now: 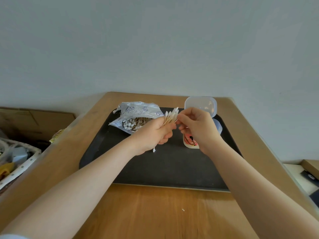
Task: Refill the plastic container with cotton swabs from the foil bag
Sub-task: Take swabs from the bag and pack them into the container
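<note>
Left hand (156, 133) grips a swab bundle (170, 115) above the tray (172, 169); right hand (196, 125) pinches its edge beside the open bag (136, 116)

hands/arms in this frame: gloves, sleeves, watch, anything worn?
Both hands are bare: the left hand and right hand show no gloves, and no rings are visible. Both forearms are uncovered up to the frame's edge, with no watch or band at either wrist. Only a sliver of pale fabric, possibly a sleeve, shows at the bottom left corner.
</note>
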`<action>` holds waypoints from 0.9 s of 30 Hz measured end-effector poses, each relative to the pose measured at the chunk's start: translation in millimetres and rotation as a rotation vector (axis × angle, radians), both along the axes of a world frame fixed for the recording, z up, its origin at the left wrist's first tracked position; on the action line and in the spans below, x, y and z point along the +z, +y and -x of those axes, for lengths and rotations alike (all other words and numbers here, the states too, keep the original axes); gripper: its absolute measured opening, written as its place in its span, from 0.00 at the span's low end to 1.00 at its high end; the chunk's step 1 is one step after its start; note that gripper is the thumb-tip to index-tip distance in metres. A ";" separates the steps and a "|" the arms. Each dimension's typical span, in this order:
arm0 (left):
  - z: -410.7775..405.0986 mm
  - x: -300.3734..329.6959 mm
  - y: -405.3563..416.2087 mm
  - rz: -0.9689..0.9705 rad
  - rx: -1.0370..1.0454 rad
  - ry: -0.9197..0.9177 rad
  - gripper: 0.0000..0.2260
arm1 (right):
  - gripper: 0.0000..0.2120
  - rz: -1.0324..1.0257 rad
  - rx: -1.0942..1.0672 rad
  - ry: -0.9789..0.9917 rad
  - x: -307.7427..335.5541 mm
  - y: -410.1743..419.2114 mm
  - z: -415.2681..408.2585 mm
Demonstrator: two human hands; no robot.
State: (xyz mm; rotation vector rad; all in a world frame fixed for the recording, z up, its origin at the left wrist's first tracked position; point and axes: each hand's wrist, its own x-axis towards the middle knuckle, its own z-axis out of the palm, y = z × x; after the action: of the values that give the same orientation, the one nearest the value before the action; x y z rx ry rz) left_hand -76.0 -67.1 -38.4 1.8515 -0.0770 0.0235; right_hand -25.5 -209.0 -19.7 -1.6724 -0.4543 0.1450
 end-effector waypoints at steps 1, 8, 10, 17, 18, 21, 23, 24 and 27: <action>-0.6 0.9 -0.9 -0.001 -0.053 0.018 0.07 | 0.05 -0.027 0.010 -0.005 0.2 -0.4 -0.1; -9.7 12.6 -8.7 -0.193 -0.101 0.157 0.09 | 0.10 0.065 0.032 -0.132 -2.5 -10.9 -5.5; -15.2 15.4 -13.2 -0.310 -0.078 0.165 0.12 | 0.10 0.225 0.014 -0.311 -3.1 -13.0 -5.8; -33.6 25.4 -33.4 -0.341 -0.051 0.279 0.10 | 0.24 0.032 0.062 -0.228 -2.5 -20.5 -7.3; -35.9 25.5 -33.9 -0.334 -0.068 0.300 0.09 | 0.24 0.025 0.083 -0.221 -3.7 -23.7 -10.7; -41.1 23.6 -35.9 -0.358 -0.114 0.329 0.09 | 0.19 0.167 0.080 -0.399 -9.1 -26.7 -18.1; -44.0 22.5 -38.1 -0.323 -0.131 0.337 0.11 | 0.24 0.194 0.080 -0.452 -10.1 -29.0 -21.9; -44.8 22.1 -38.6 -0.299 -0.136 0.338 0.11 | 0.28 0.183 0.086 -0.445 -8.9 -29.4 -22.4; -48.2 22.4 -40.7 -0.343 -0.130 0.332 0.09 | 0.29 0.252 0.071 -0.523 -6.5 -26.4 -23.9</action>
State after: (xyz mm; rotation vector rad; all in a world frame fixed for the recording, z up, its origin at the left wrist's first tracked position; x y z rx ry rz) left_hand -27.8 -107.8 -16.0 2.1632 0.0331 -0.4090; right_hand -1.7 -235.4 -26.2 -1.9409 -0.9185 -0.1983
